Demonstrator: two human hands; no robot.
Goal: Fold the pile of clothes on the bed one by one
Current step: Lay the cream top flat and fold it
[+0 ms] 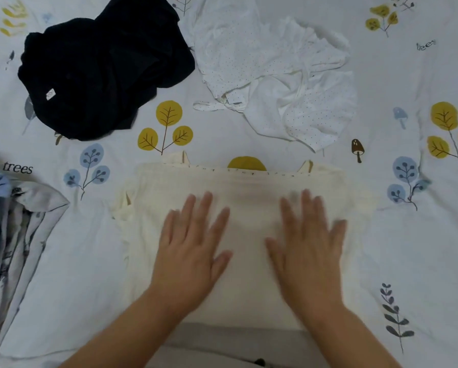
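smoothing a half-folded cream cotton garment (243,208), spread at the near edge of the white bed sheet printed with yellow and blue trees (421,235). left hand (193,251) and right hand (306,248) flat on the cloth, palms down, fingers (209,208) splayed apart and gripping nothing, both blurred as if sweeping. best done by pressing from the middle outward to push creases toward the edges, lining the upper hem up with the straps peeking out at the far side, and tucking in the loose flap at the left before the next fold. waiting further up the bed, well apart: a crumpled navy blue garment (100,73) and a rumpled white dotted garment (283,83). at the left edge, a pale blue and grey patterned shirt (18,229), apparently already laid out.
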